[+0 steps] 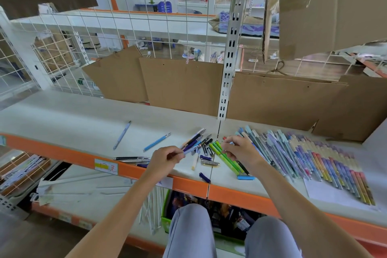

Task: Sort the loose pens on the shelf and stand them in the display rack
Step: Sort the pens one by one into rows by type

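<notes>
Your hands work the loose pens at the shelf's front edge.
Your left hand (165, 158) pinches a purple pen (189, 147); your right hand (240, 148), fingers curled, touches the green pens (225, 158). Beyond, pens (199, 139) lie scattered on the shelf (73, 115).

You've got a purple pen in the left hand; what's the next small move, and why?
Probably lay the purple pen that the left hand pinches beside like-coloured pens in the middle pile. No display rack is in view, and the right hand hovers over the green pens.
</notes>
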